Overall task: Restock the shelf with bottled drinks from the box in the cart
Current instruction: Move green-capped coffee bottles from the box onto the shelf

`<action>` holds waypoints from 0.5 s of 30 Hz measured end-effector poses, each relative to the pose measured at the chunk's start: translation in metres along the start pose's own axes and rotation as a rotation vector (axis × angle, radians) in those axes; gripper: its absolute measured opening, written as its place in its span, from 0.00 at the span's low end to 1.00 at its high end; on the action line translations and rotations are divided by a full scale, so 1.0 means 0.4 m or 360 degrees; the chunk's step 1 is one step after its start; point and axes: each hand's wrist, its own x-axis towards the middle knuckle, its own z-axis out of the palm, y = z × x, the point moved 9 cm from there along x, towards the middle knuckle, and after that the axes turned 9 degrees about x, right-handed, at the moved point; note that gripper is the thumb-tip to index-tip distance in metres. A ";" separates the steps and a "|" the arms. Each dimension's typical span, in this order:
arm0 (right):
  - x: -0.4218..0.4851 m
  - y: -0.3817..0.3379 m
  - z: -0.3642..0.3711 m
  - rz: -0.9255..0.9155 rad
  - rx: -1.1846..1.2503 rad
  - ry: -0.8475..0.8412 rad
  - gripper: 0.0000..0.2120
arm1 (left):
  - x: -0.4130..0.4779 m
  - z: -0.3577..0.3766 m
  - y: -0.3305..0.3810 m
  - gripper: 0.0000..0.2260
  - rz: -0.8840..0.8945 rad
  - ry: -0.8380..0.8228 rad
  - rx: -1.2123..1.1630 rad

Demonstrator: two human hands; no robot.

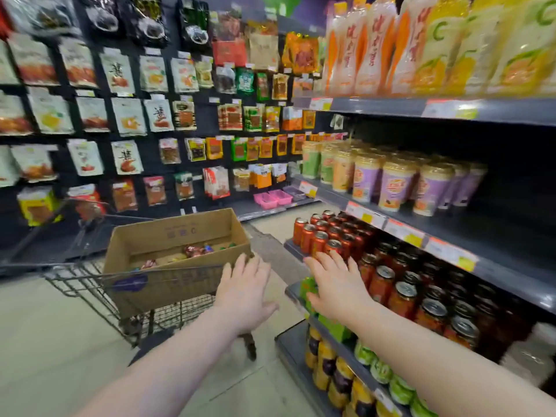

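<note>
A brown cardboard box (168, 236) sits in a wire shopping cart (90, 281) left of centre; a few bottled drinks (195, 251) lie at its bottom. My left hand (245, 290) is stretched forward with fingers straight, just off the box's near right corner, holding nothing. My right hand (334, 284) is also flat and empty, hovering in front of the shelf (451, 257) with red cans (319, 236) on the right.
The shelf unit on the right carries large juice bottles (421, 49) on top, cup drinks (391, 182) below, then cans, and small bottles (337, 374) at the bottom. A wall of hanging snack packs (126, 115) fills the back left. Tiled floor (45, 341) lies around the cart.
</note>
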 end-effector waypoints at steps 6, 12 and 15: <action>0.141 -0.253 0.139 -0.0227 0.0011 -0.0186 0.33 | -0.082 0.102 -0.281 0.36 -0.0266 -0.0089 -0.0006; 0.283 -0.376 0.257 -0.0362 0.0073 -0.0315 0.32 | -0.118 0.223 -0.443 0.36 -0.0467 -0.0241 -0.0048; 0.375 -0.419 0.320 -0.0425 0.0085 -0.0345 0.32 | -0.105 0.275 -0.532 0.36 -0.0562 -0.0297 -0.0017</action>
